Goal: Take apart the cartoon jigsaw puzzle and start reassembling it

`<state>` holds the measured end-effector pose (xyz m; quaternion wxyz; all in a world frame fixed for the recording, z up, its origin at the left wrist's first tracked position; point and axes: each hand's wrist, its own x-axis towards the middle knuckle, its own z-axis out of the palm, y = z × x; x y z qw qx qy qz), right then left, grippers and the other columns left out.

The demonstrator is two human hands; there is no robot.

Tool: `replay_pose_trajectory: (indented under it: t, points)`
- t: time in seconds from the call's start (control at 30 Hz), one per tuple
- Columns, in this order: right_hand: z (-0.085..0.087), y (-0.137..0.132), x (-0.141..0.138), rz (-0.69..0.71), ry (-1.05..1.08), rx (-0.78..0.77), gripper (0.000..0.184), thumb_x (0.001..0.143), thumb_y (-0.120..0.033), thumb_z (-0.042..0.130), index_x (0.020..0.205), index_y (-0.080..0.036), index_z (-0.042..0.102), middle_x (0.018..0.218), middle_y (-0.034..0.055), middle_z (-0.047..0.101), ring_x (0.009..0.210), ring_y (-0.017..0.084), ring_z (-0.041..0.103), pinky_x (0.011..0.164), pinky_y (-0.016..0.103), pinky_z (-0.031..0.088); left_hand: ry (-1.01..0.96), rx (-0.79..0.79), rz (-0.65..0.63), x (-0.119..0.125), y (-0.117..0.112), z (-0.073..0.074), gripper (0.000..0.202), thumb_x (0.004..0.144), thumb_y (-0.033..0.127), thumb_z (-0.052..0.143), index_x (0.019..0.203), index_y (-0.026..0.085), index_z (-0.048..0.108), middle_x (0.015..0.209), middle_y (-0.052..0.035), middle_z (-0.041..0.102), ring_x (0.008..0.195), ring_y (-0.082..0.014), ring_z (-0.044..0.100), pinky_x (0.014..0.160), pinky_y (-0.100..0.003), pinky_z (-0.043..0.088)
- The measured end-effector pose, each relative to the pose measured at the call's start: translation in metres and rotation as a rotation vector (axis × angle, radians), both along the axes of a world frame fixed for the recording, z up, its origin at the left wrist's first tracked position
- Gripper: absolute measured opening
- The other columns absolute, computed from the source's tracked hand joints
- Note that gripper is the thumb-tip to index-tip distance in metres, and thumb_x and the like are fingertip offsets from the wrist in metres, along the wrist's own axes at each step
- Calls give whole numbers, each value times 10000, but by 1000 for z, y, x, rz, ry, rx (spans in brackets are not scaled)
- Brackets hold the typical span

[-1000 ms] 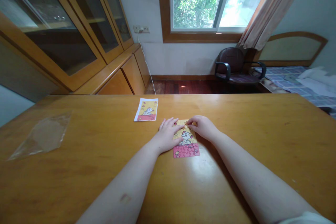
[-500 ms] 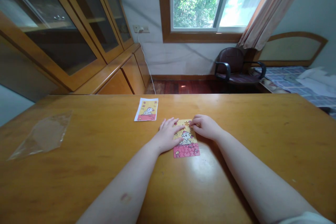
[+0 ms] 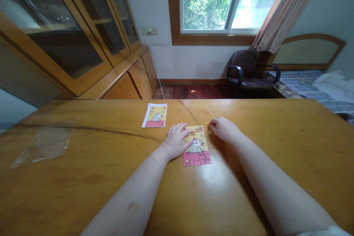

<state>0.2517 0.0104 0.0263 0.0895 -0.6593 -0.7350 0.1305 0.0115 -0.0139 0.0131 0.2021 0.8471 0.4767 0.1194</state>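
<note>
the right hand has slid off the yellow and pink card puzzle to a tiny loose yellow piece beside it; i cannot tell if it grips. the left hand stays flat and open on the puzzle.

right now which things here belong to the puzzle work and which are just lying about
In the work: jigsaw puzzle under the left hand; loose piece at the right hand; picture card showing the same picture.
Lying about: clear plastic bag; chair by the window.
</note>
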Motion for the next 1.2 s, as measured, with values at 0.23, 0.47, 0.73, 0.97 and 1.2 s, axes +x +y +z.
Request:
replay_pose_trajectory:
  t: [0.23,0.47,0.73,0.97,1.2]
  points:
    - [2,1,4,37,-80,-104,148,722,-307,659,844,-253,724,904,55,672,778,198,600,621,271,375,-12,19,35,-2,1,-1,452,858,419,517,1276,249,542,1462,-88,391,1373,-275,301,1152,-507,178]
    - [-3,1,-1,52,-44,-128,102,728,-239,645,816,-230,695,893,47,662,769,180,586,623,254,381,-16,22,37,-2,1,0,463,852,391,529,1283,221,541,1454,-105,396,1360,-276,316,1145,-491,216]
    - [-8,0,-1,92,10,-105,110,771,-219,589,861,-183,642,922,62,646,810,167,587,706,245,405,-25,23,43,-2,2,-3,459,845,367,540,1280,218,544,1446,-107,409,1349,-277,332,1138,-499,230]
    - [-9,2,2,107,32,-161,135,704,-261,678,815,-190,644,880,51,640,763,168,581,662,246,398,-42,31,47,-2,2,-4,454,840,362,549,1272,220,546,1440,-105,414,1346,-282,336,1136,-504,236]
    - [-6,-2,2,109,119,-153,127,679,-189,667,786,-190,598,796,21,643,693,147,556,595,232,372,-28,33,42,-2,3,-4,456,848,374,534,1277,221,541,1444,-105,410,1347,-279,334,1136,-505,235]
